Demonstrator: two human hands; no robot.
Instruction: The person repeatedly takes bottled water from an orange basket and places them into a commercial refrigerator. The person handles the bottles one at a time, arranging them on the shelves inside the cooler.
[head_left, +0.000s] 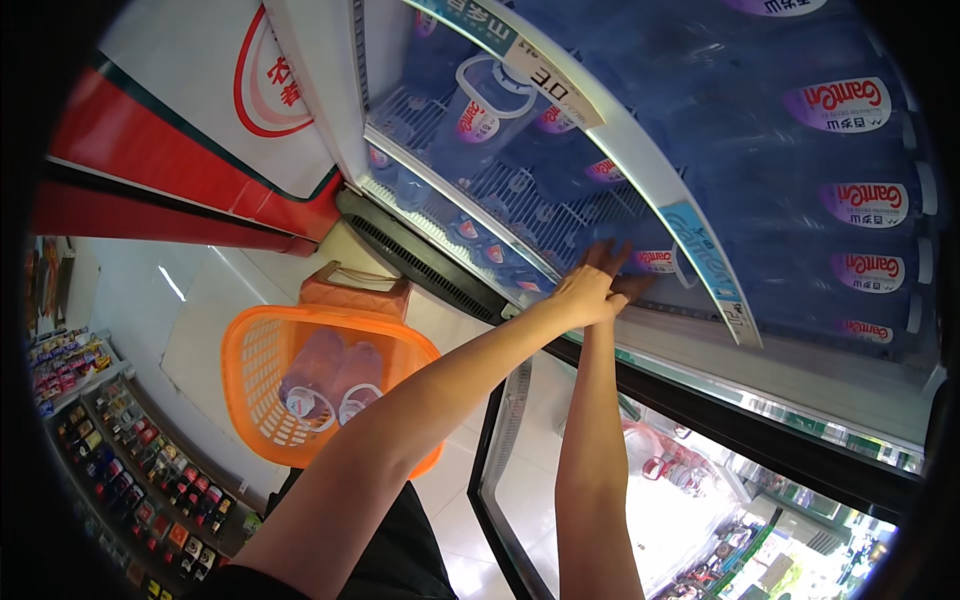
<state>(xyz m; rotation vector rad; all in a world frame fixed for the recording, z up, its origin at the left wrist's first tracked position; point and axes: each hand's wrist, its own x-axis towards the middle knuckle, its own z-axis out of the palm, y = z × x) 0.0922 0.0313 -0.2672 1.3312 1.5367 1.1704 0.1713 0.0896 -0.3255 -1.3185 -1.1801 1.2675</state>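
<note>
Both my hands reach into an open drinks fridge and overlap at its lower wire shelf (540, 214). My left hand (581, 294) lies over my right hand (634, 286), hiding much of it. The fingers are close to a large clear Ganten water bottle (652, 259) with a white carry handle; whether either hand grips it cannot be seen. Another large handled bottle (469, 135) is on the same shelf, farther left. Below my left forearm, an orange plastic basket (238, 375) contains two large handled bottles (319, 360).
A curved shelf edge (645, 180) with price labels runs above my hands. Several bottles (847, 202) fill the shelf over it. The fridge's glass door (495, 450) stands open by my right arm. A pinkish box (356, 292) sits behind the basket. Shelves of packaged goods (150, 465) are at left.
</note>
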